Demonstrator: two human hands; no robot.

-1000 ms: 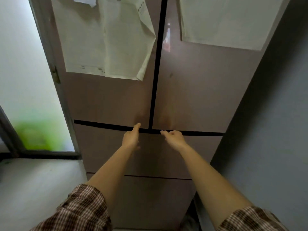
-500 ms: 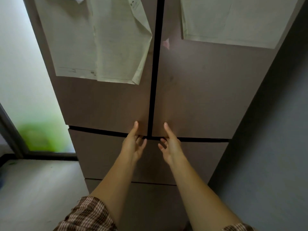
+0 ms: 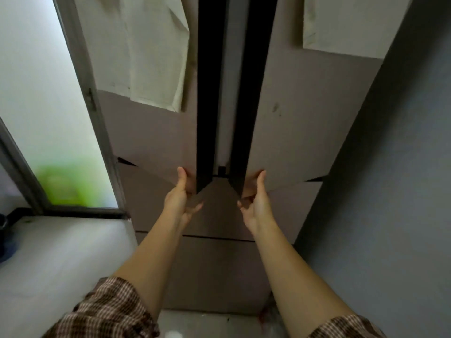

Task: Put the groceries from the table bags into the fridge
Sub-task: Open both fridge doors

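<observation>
A tall brown fridge fills the head view, with two upper doors and drawers below. My left hand [image 3: 181,196] grips the bottom inner corner of the left door [image 3: 151,142]. My right hand [image 3: 255,200] grips the bottom inner corner of the right door [image 3: 292,132]. Both doors stand slightly ajar, their black inner edges showing and a pale strip of the interior [image 3: 228,98] visible between them. No groceries or bags are in view.
Papers [image 3: 146,50] hang on both door fronts. The closed drawer fronts [image 3: 217,264] sit under the doors. A grey wall [image 3: 390,191] runs close on the right. A frosted window [image 3: 44,118] and white ledge [image 3: 48,259] are at the left.
My hands went from touching the seam under the doors to gripping the doors' lower corners. Both doors have swung out a little, opening a gap in the middle.
</observation>
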